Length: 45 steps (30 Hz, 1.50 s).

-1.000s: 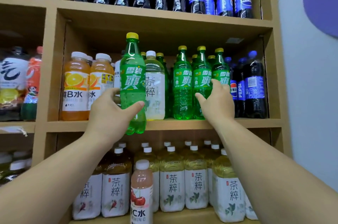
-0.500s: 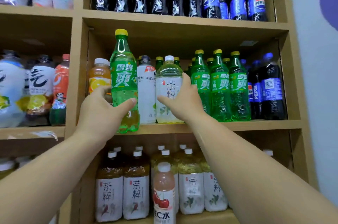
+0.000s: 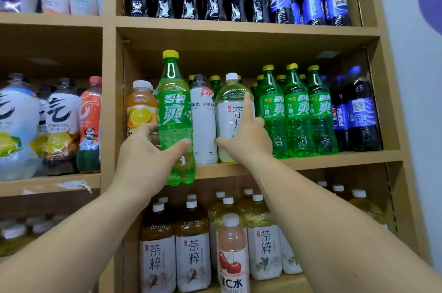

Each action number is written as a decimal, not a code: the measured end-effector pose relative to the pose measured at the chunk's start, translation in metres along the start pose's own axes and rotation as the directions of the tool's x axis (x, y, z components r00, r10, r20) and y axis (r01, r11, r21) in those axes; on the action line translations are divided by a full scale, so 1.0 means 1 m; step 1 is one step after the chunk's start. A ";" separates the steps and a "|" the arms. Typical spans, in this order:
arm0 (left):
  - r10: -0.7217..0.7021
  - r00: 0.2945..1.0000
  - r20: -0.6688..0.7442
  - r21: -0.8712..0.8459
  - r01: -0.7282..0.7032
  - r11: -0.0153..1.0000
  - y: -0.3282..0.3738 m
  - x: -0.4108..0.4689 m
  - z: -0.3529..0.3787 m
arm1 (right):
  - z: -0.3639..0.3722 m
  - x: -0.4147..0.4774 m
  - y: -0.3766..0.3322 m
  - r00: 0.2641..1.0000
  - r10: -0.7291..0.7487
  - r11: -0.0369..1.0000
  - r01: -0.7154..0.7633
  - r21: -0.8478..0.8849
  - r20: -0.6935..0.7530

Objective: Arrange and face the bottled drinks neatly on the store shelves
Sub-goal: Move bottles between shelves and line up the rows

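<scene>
L hand (image 3: pixel 143 159) grips green soda btl (image 3: pixel 175 116); R hand (image 3: pixel 247 139) on pale tea btl (image 3: pixel 229 104), mid shelf (image 3: pixel 334 159).
L fingers wrap the soda btl's lower half, thumb across the front. Btl is upright, out in front of the shelf edge w/ its base below the lip, btwn orange juice btl (image 3: pixel 141 111) and white-label btl (image 3: pixel 203 120). R hand holds the tea btl, which stands on the shelf: thumb across lower front, index straight up the label, other fingers bent at its right side, just beside the green btl row (image 3: pixel 296 111). Blue-label cola btls (image 3: pixel 358 113) at far right.
</scene>
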<state>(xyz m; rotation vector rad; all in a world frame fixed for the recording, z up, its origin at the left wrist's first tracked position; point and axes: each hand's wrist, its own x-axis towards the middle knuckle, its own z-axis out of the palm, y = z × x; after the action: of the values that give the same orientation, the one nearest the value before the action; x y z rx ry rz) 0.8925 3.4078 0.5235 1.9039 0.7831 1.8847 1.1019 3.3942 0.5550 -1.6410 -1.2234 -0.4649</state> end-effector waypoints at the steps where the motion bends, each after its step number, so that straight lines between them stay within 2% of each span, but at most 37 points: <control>1: 0.006 1.000 0.003 0.012 -0.006 1.000 0.001 0.001 0.001 | -0.004 -0.001 0.000 1.000 0.006 1.000 -0.006 0.008 -0.017; 10: 0.034 0.998 0.045 -0.053 -0.032 0.998 0.028 0.011 0.046 | -0.063 -0.023 0.021 0.980 -0.085 0.995 0.094 0.042 -0.182; 15: 0.037 0.995 0.092 0.016 -0.039 0.999 0.035 0.014 0.091 | -0.109 -0.018 0.051 0.971 -0.040 0.990 0.070 0.120 -0.236; 19: 0.009 0.993 0.118 0.120 -0.023 0.993 0.039 0.017 0.124 | -0.129 -0.022 0.075 0.978 -0.038 0.993 0.060 0.105 -0.206; 24: -0.103 0.988 0.119 0.182 0.080 0.980 0.041 0.028 0.154 | -0.130 -0.026 0.097 0.986 -0.082 0.994 0.092 0.057 -0.148; 31: -0.125 0.980 0.157 0.332 0.066 0.941 0.033 0.036 0.171 | -0.125 -0.028 0.118 0.990 -0.063 0.995 0.072 0.066 -0.127; 36: -0.124 0.982 0.139 0.386 0.062 0.920 0.031 0.040 0.176 | -0.122 -0.030 0.127 0.992 -0.095 0.996 0.094 -0.007 -0.086; 42: -0.095 0.985 0.142 0.317 0.045 0.947 0.027 0.036 0.179 | -0.121 -0.031 0.133 0.984 -0.046 0.993 0.064 0.103 -0.171; 44: -0.017 0.997 0.074 0.305 -0.006 0.952 0.031 0.028 0.177 | -0.120 -0.034 0.137 0.979 -0.024 0.983 0.059 0.171 -0.200; 45: 0.066 0.998 0.004 0.315 -0.064 0.947 0.033 0.022 0.176 | -0.120 -0.036 0.140 0.977 -0.013 0.976 0.059 0.210 -0.214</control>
<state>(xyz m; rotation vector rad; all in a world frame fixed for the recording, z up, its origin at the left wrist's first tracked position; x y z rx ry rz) 1.0702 3.4180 0.5510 2.1339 1.0923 1.8978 1.2385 3.2734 0.5120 -1.3512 -1.1044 -0.4986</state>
